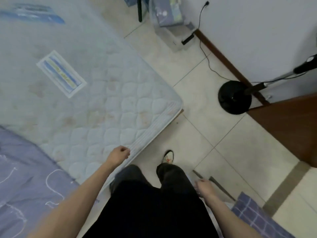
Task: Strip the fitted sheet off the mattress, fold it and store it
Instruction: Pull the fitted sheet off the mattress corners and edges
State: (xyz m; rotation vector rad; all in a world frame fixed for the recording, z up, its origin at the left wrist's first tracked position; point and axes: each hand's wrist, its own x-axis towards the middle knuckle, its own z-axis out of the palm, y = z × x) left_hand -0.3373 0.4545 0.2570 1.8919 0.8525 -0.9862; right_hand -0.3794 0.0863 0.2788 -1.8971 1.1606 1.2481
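The quilted white mattress (106,103) lies bare over most of the left half, with a printed label (61,73) on top. A purple fitted sheet (25,182) with white line drawings is bunched on the mattress at the lower left. My left hand (120,155) hangs over the mattress's near edge, fingers loosely curled and holding nothing. Beside my dark trousers, my right hand (204,186) hangs low over the floor with loosely curled fingers, and I see nothing in it. Neither hand touches the sheet.
Pale floor tiles (197,134) run right of the mattress. A black fan base (235,97) with its cord stands by a brown door (291,124). A clear storage box (168,19) holding folded bedding sits at the top. A blue checked cloth (253,213) lies at the lower right.
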